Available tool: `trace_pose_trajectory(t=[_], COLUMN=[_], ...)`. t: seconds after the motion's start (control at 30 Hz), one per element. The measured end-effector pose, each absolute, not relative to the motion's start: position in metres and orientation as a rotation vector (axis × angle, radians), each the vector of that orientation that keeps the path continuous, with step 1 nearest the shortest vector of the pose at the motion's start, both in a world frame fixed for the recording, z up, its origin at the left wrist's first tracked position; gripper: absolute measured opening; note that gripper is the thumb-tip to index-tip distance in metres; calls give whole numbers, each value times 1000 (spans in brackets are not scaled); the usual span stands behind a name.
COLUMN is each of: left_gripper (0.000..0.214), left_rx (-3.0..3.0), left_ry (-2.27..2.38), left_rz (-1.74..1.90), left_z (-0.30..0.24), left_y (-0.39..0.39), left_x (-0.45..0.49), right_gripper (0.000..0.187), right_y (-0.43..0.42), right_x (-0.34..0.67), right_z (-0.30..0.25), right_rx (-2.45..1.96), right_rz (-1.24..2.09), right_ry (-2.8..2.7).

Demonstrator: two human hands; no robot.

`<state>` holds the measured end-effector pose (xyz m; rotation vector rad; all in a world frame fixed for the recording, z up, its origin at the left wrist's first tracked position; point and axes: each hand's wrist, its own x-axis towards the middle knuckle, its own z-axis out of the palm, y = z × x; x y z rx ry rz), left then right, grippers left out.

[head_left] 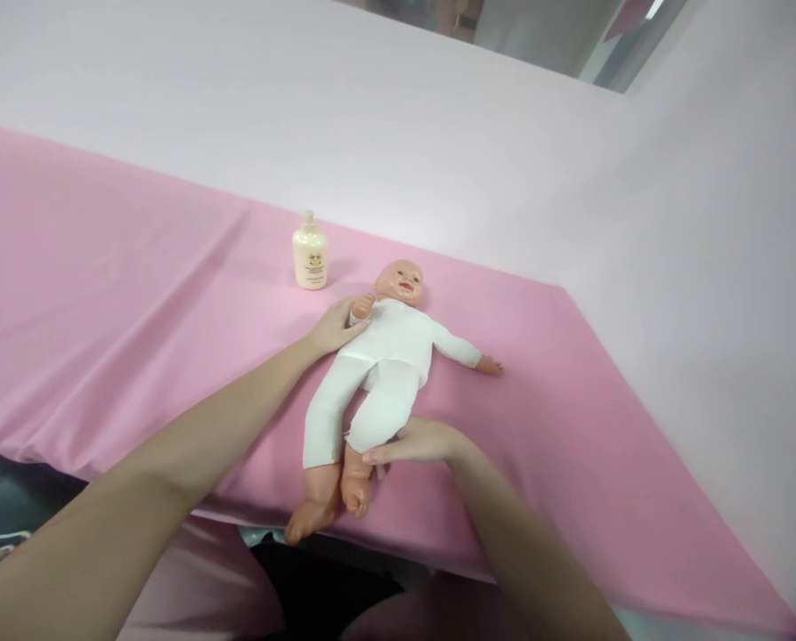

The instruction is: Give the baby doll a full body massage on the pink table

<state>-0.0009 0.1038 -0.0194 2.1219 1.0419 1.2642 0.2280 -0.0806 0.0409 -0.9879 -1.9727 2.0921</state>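
A baby doll [398,329] with a bare head, a white cloth body and flesh-coloured hands and feet lies on its back on the pink-covered table [532,463]. Its head points away from me and its feet reach the near edge. My left hand [335,328] holds the doll at its side by the bent arm, thumb on the white torso, other fingers partly hidden. Around the lower leg on the right closes my right hand [415,442], its thumb across the ankle and its other fingers mostly behind the leg. The doll's other arm stretches out to the right.
A cream pump bottle [311,258] with a printed label stands beyond my left hand, near the table's back edge. White walls [238,107] rise behind and to the right. The pink cover is creased on the left and hangs over the front edge.
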Motion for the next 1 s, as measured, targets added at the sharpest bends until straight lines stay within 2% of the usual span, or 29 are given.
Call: trace_pose_trajectory(t=[0.2,0.6,0.87,1.0], left_gripper=[55,53,57,56], left_rx=[2122,2104,2108,2111], left_ry=[1076,1051,1060,1039], left_rz=[1249,1261,1260,1276], left_z=[-24,-24,-26,-25], left_y=[106,107,107,106], left_x=[-2,-2,-2,-2], right_gripper=[71,61,64,72], right_y=[-81,-81,-83,-83], right_x=[228,230,229,232], right_z=[43,38,38,37], right_rx=[-1018,-994,-960,-986], right_rz=[2103,2094,2096,1935], right_ry=[-1958,-1967,-1882,-1732])
